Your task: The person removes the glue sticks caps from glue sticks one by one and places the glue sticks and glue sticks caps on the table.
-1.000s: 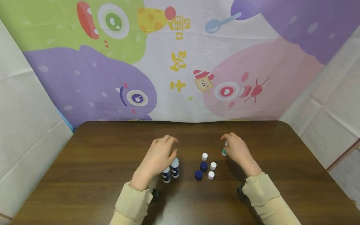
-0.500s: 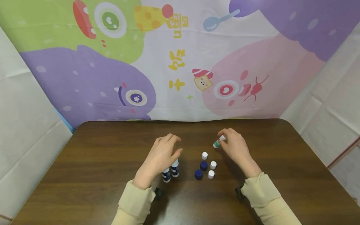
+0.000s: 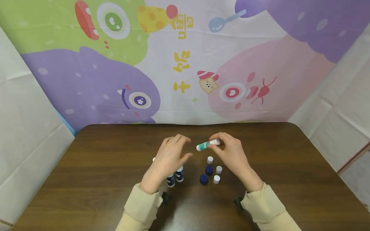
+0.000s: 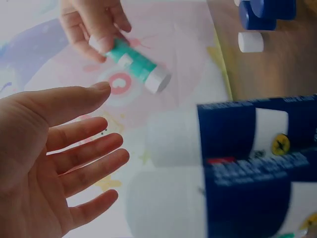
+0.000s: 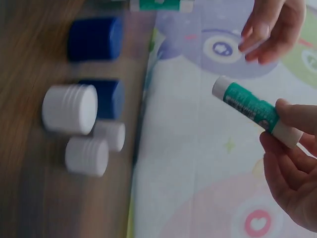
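A green-and-white glue stick (image 3: pixel 203 146) is pinched between the thumb and fingertips of my right hand (image 3: pixel 233 153), held tilted above the table. Its free end points toward my left hand (image 3: pixel 167 158). That hand hovers with fingers apart and nothing in its grasp, as the left wrist view also shows. Below its thumb stand two dark blue glue sticks (image 3: pixel 179 175) with whitish tops, partly hidden by the hand. In the left wrist view their blue labels (image 4: pixel 237 134) appear large and near.
Between the hands lie two blue caps (image 3: pixel 209 170) and three white caps (image 3: pixel 216 179) on the brown wooden table (image 3: pixel 95 179). Another green-and-white tube (image 5: pixel 161 5) shows at the top of the right wrist view. A cartoon-printed cloth (image 3: pixel 185 109) hangs behind the table.
My right hand has lifted the green glue stick off the table and carried it left, tilting it toward level. My left hand has shifted slightly right, its fingers still spread.
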{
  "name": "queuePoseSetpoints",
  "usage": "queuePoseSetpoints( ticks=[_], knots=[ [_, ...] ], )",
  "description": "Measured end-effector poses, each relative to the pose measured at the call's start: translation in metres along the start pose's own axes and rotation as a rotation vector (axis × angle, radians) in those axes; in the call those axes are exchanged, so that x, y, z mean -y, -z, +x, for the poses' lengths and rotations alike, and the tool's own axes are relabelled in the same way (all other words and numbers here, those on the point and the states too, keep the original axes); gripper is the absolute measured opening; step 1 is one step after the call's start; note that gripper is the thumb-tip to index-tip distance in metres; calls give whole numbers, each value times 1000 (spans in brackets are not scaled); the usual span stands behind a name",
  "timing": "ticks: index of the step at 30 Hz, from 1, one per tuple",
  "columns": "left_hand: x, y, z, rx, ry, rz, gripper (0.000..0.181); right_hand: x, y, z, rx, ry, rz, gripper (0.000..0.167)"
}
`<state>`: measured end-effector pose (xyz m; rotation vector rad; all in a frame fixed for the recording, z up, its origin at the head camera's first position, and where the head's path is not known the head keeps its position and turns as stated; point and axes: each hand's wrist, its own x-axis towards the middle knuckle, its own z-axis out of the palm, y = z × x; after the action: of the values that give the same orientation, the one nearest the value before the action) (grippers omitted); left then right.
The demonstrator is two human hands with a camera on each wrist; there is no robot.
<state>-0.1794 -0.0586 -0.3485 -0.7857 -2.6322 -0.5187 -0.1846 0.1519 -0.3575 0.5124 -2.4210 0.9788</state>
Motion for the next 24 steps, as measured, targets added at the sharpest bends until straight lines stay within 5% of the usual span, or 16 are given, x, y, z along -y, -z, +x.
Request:
queuePoseSetpoints(
  ticks=[6,17,24],
  knots=[
    [-10,7,6,-38,-50,-2,39,20,0,-2,-40,53,93,21],
    [-24,22,6,-314,-200,73,24,44,-1,-6,-120,113,247,22],
    [-27,32,-4,-418,-228,54,22,53,-3,-9,-122,129,366,22]
  ],
)
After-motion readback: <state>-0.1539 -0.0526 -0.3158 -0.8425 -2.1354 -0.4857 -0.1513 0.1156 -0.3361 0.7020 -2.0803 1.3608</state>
